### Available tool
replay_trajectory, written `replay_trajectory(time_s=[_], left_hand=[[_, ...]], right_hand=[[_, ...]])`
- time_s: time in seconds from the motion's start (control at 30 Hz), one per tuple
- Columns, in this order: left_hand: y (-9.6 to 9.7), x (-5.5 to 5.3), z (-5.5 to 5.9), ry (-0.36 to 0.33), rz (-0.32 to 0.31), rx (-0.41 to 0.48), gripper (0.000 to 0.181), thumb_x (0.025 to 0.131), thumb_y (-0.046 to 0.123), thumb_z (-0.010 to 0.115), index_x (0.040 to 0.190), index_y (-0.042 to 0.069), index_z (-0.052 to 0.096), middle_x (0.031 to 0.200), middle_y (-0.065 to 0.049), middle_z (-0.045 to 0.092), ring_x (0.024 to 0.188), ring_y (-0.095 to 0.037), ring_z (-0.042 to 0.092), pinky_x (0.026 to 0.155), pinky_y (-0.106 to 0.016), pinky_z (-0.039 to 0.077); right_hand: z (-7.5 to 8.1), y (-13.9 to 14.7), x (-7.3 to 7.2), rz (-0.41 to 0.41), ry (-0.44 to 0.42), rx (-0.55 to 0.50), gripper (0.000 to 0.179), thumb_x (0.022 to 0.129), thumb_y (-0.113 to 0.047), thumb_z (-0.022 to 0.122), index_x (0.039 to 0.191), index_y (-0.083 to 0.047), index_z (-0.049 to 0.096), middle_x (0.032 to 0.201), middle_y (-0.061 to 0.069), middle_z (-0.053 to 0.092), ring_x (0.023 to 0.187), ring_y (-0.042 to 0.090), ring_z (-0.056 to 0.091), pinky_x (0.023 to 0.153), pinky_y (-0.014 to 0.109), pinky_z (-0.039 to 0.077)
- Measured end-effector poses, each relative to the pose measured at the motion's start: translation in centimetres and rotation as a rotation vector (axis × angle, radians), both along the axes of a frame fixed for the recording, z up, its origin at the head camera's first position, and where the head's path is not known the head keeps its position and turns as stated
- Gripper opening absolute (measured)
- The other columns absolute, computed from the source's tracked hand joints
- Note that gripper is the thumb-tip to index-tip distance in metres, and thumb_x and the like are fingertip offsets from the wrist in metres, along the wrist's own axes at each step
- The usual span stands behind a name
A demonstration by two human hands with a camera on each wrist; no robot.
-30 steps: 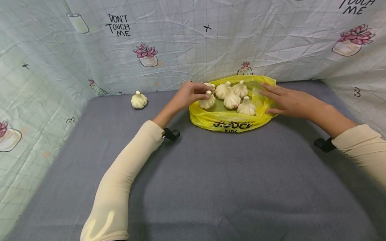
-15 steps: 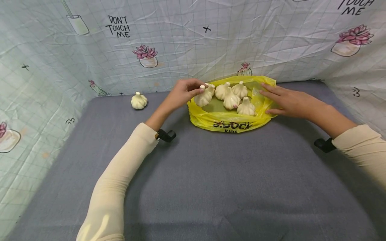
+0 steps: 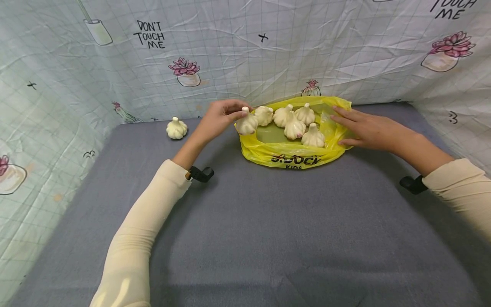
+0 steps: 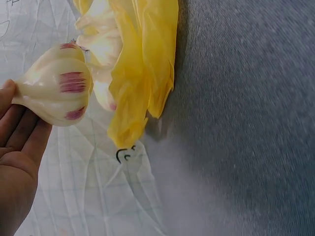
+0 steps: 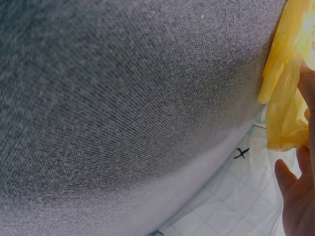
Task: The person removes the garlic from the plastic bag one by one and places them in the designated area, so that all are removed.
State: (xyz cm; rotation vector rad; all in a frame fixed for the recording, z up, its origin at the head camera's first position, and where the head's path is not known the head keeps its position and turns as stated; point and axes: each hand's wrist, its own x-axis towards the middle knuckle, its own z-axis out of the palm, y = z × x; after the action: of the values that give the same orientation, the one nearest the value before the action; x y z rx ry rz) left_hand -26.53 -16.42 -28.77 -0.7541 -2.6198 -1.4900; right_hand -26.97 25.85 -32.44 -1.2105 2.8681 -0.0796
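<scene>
My left hand point(image 3: 222, 117) pinches a cream-white garlic bulb point(image 3: 246, 123) by its stem, at the left rim of a yellow plastic bag point(image 3: 264, 154). In the left wrist view the held garlic bulb point(image 4: 61, 86) shows purple streaks, and the bag point(image 4: 147, 59) hangs in folds beyond it. Several more garlic bulbs point(image 3: 294, 126) sit inside the wide-mouthed bag, which carries black lettering on its front. My right hand point(image 3: 372, 128) rests against the bag's right side with fingers extended. In the right wrist view, its fingers point(image 5: 306, 86) touch the yellow plastic.
One garlic bulb point(image 3: 177, 128) stands alone on the grey cloth-covered table point(image 3: 268, 230), toward the back left. A white printed curtain point(image 3: 230, 47) rises behind the table and along its sides, close behind the bag.
My left hand has lifted the garlic bulb and moved it leftward from inside the bag to its left rim. Another bulb there now shows fully. The right hand has stayed put.
</scene>
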Motion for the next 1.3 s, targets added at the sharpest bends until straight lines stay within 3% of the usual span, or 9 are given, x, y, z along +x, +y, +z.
replay_trajectory(time_s=[0.27, 0.43, 0.6, 1.07, 1.3], left_hand=[[-1.8, -0.3, -0.2, 0.081, -0.038, 0.018, 0.024, 0.099, 0.012, 0.067, 0.119, 0.000, 0.075, 0.116, -0.013, 0.074, 0.107, -0.017, 0.070, 0.094, -0.030, 0.055], [-2.7, -0.2, -0.1, 0.071, 0.011, 0.046, 0.026, 0.096, 0.015, 0.072, 0.121, 0.006, 0.075, 0.118, -0.012, 0.074, 0.104, -0.013, 0.071, 0.091, -0.029, 0.056], [-3.6, 0.2, 0.3, 0.048, 0.045, 0.079, 0.025, 0.096, 0.014, 0.072, 0.118, 0.003, 0.075, 0.115, -0.012, 0.075, 0.102, -0.014, 0.071, 0.091, -0.028, 0.056], [-6.0, 0.9, 1.7, 0.029, 0.139, 0.056, 0.026, 0.093, 0.023, 0.077, 0.115, 0.008, 0.078, 0.110, -0.004, 0.076, 0.097, -0.014, 0.071, 0.088, -0.026, 0.056], [-7.4, 1.4, 2.1, 0.032, 0.163, 0.016, 0.028, 0.093, 0.026, 0.077, 0.116, 0.010, 0.078, 0.112, -0.002, 0.076, 0.101, -0.011, 0.072, 0.090, -0.025, 0.056]], right_hand=[[0.2, -0.1, 0.1, -0.016, -0.018, 0.014, 0.076, 0.101, -0.035, 0.066, 0.159, -0.002, 0.030, 0.168, 0.021, 0.014, 0.149, 0.047, 0.023, 0.110, 0.065, 0.033], [0.3, -0.1, 0.1, -0.019, -0.027, 0.018, 0.077, 0.100, -0.035, 0.066, 0.160, -0.003, 0.029, 0.168, 0.020, 0.013, 0.149, 0.047, 0.022, 0.111, 0.065, 0.032], [0.2, 0.0, -0.1, -0.016, -0.026, 0.024, 0.077, 0.100, -0.037, 0.066, 0.160, -0.004, 0.029, 0.169, 0.019, 0.012, 0.150, 0.046, 0.022, 0.111, 0.064, 0.032], [0.4, -0.1, -0.1, -0.018, -0.034, 0.024, 0.078, 0.100, -0.037, 0.066, 0.160, -0.004, 0.029, 0.169, 0.020, 0.012, 0.150, 0.046, 0.021, 0.111, 0.064, 0.032], [0.5, -0.2, 0.0, -0.021, -0.022, 0.034, 0.079, 0.099, -0.037, 0.067, 0.160, -0.004, 0.029, 0.168, 0.021, 0.014, 0.148, 0.048, 0.026, 0.105, 0.064, 0.038]])
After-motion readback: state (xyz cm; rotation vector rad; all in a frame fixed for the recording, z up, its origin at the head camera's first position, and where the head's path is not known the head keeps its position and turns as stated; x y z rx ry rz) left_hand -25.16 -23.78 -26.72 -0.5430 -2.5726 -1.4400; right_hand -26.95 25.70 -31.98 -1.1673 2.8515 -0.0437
